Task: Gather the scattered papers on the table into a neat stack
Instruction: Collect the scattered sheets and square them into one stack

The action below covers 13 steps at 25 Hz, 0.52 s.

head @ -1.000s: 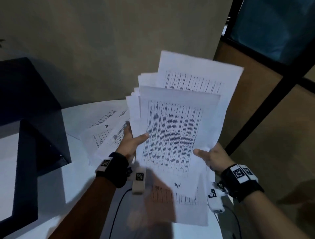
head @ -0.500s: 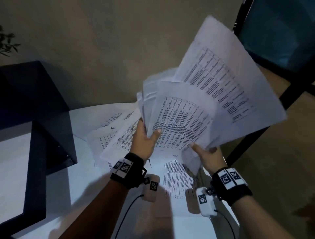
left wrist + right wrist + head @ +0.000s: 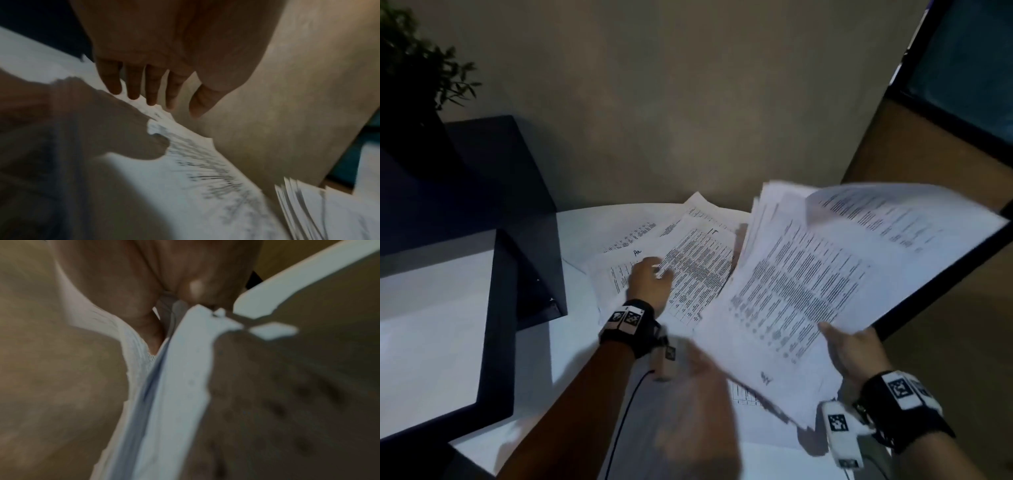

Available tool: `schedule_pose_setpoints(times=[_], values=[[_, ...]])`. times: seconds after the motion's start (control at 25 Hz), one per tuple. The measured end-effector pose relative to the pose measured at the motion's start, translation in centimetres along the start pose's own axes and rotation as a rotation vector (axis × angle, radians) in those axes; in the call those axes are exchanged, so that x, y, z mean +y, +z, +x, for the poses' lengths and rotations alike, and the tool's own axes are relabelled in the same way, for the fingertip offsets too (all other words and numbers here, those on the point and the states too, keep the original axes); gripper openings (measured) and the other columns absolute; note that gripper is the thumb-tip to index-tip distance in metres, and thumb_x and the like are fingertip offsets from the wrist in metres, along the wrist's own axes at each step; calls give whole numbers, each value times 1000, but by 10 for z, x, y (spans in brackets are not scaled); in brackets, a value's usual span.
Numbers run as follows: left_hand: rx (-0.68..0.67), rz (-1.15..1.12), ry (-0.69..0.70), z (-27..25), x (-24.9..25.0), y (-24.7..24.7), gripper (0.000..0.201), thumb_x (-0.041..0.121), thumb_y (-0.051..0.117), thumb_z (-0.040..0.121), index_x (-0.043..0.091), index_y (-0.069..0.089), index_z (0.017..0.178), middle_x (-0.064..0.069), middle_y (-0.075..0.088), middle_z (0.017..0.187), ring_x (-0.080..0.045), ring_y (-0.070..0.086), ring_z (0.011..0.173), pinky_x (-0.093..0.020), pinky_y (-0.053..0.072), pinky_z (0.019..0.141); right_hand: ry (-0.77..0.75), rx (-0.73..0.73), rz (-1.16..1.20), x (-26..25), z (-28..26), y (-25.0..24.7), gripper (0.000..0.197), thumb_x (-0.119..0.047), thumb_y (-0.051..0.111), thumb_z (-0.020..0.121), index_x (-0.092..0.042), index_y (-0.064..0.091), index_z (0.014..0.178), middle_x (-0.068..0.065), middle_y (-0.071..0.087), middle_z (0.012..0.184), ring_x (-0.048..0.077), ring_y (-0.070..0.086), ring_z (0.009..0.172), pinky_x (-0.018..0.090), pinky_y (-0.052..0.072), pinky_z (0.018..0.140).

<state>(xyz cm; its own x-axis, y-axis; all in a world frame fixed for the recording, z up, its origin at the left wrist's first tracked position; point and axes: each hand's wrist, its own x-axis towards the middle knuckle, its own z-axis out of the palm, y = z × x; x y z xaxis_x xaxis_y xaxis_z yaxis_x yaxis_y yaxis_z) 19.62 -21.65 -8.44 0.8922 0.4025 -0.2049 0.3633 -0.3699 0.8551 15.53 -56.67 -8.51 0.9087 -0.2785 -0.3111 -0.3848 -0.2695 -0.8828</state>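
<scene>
My right hand (image 3: 854,349) grips a fanned bundle of printed papers (image 3: 825,274) at its near right corner, holding it tilted above the white table (image 3: 571,342). In the right wrist view the thumb and fingers pinch the sheet edges (image 3: 185,353). My left hand (image 3: 650,277) reaches over loose printed sheets (image 3: 698,260) that lie overlapped on the table behind it. In the left wrist view its fingers (image 3: 133,84) are straight and spread, tips at the edge of the loose sheets (image 3: 205,170). One more sheet (image 3: 746,397) lies on the table under the held bundle.
A dark box-shaped piece of furniture (image 3: 482,205) stands at the table's left, with a plant (image 3: 417,68) behind it. A dark-framed panel (image 3: 945,137) rises at the right. A thin black cable (image 3: 626,404) runs from my left wrist across the table.
My left hand has let go of the bundle and moved left and down to the loose sheets on the table. The right hand alone has lowered the bundle and tipped it toward flat.
</scene>
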Motion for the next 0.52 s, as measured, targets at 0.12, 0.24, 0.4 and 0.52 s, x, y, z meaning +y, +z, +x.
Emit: schedule_pose_setpoints(times=[0.12,0.24,0.4,0.52], values=[[77,593,-143,16,-20,-20,58,43,50,90,14,43,140,-13,47,143,-35,43,130,-50,38,105,91,-124,-92,34,-7,11,30,-16,69,89,-13,47,69,0,49,54,14,48,44,23,41,49],[8,703,-180,19,-15,-18,60,46,51,90,7,43,136,-17,49,138,-36,46,126,-48,38,104,150,-109,-109,52,-3,20,17,-18,72,86,-9,57,84,10,64,75,22,67,67,28,51,60],[-101,608,-163,25,-10,-20,46,19,52,92,4,48,135,-18,52,139,-36,53,122,-38,47,96,175,-124,-131,58,5,25,20,-21,74,83,-14,62,97,15,70,102,21,64,83,40,55,80],[-39,532,-108,24,-10,-28,51,9,51,88,12,50,139,-15,52,142,-36,53,125,-39,47,103,276,-153,1,62,10,24,30,-22,68,89,-16,47,68,9,63,65,12,52,52,27,49,53]])
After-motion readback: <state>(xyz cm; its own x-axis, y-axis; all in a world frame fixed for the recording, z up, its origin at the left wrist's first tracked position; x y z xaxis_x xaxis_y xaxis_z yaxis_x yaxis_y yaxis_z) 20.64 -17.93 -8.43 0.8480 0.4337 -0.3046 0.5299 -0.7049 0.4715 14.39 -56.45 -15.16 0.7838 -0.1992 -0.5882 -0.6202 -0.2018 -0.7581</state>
